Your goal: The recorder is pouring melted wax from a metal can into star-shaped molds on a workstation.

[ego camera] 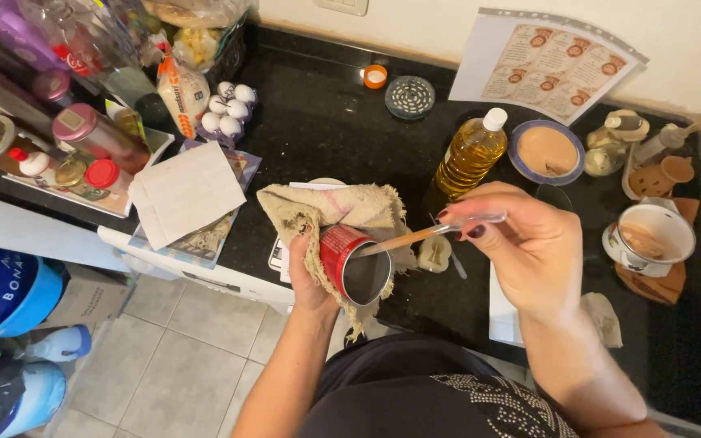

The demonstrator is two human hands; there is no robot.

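Two hands: both busy at the table's (pixel 318 122) front edge.
Cloth (pixel 342 212): beige, wrapped around the can as padding.
Left hand (pixel 308 274): grip closed on the cloth-wrapped red can (pixel 356 264), over the front edge.
Can: tipped, long axis slanting, open mouth facing lower right.
Right hand (pixel 529 247): grip pinched narrow on a thin stirring stick (pixel 427 234).
Stick: long axis near level, tip in the can's mouth.
Advice: probably best to brace the can and stir gently.

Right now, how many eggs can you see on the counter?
5 eggs show, clustered at the back left of the black counter, beside a bread bag: two behind, one in the middle, two in front. More may be hidden behind the bag.
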